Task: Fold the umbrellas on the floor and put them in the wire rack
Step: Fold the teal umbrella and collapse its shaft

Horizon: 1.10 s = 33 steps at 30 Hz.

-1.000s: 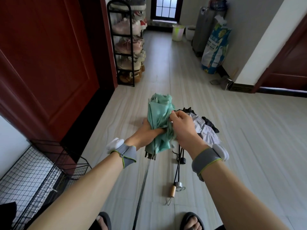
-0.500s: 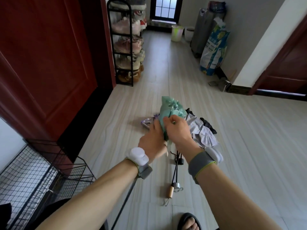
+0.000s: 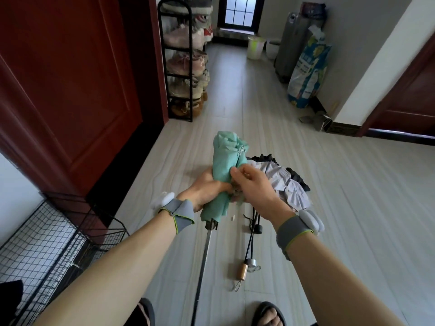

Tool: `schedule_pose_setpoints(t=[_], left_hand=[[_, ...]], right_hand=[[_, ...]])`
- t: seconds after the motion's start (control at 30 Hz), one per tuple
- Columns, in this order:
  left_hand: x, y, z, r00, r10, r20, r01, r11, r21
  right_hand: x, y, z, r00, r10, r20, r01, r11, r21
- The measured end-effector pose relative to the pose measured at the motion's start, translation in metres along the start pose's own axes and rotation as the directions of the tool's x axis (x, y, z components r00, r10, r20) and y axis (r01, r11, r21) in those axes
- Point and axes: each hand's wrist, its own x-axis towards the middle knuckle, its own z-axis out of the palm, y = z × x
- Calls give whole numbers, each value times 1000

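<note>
Subject item: a mint-green fabric umbrella (image 3: pixel 226 170), collapsed and bundled, held at mid-scene above the pale plank-pattern floor (image 3: pixel 353 208), with its thin silver metal shaft (image 3: pixel 206 245) extended and running toward the near edge between the person's feet. The left hand (image 3: pixel 207 190) is closed round the lower half of the rolled canopy from the left side. The right hand (image 3: pixel 255 184) has its fingertips pinched onto a fold of cloth on the canopy's right flank; whether it holds the fastening strap cannot be told. A second umbrella of grey-white and black fabric (image 3: pixel 290 184) lies crumpled on the floor just right of the hands, its slim black shaft ending in a small wooden handle (image 3: pixel 243 271) nearer the viewer. The black wire-mesh rack (image 3: pixel 47 236) stands at near left against the wall, well apart from both umbrellas. Handling assessment: the canopy appears light, soft and slack, likely to spring loose unless wrapped tight and kept under constant grip, and the thin ribs inside are judged easy to bend or snag. Recommended holds are round the rolled cloth for wrapping, and on the rigid shaft or handle for telescoping and for carrying to the rack.
</note>
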Motion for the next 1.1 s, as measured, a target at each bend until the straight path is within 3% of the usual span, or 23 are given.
schedule_pose_setpoints(t=[0.07,0.13,0.23,0.37,0.53,0.63,0.67,0.7,0.73,0.8,0.93,1.0,1.1], left_hand=[[-2,-4,-2,998,12,-55,-8,998,69],[-2,-9,0,989,70,-130,-33,964,263],[3,-25,7,946,213,-246,-4,763,646],[14,-34,9,902,213,-376,110,728,677],[12,-23,7,890,311,-335,72,628,775],[7,-18,18,829,493,-265,39,422,906],[5,-18,21,823,530,-207,22,333,943],[2,-16,25,843,517,-150,-24,314,949],[0,-14,26,884,458,-95,-84,354,931],[-1,-9,19,954,300,-19,-149,526,837],[6,6,-9,979,201,-34,-154,836,526],[7,9,-16,995,96,-38,-75,927,368],[8,8,-13,1000,-4,-12,7,965,264]], right_hand=[[-3,0,-4,1000,-15,-21,9,962,-275],[-3,1,-4,999,15,-47,-29,945,-325],[-3,-3,6,996,0,-93,-35,926,-376],[-9,-2,23,978,-145,-152,34,825,-565],[-9,-4,34,969,-132,-208,-2,841,-541],[4,-3,24,960,-44,-275,-81,899,-430],[8,-1,19,954,-3,-299,-111,925,-362],[13,3,13,950,32,-310,-125,950,-286],[17,7,8,949,75,-307,-141,970,-200],[21,17,0,952,156,-264,-162,987,-3],[14,22,-7,986,122,-118,-93,970,223],[11,18,-7,995,53,-87,-38,985,168],[10,16,-1,994,-67,-82,63,997,-52]])
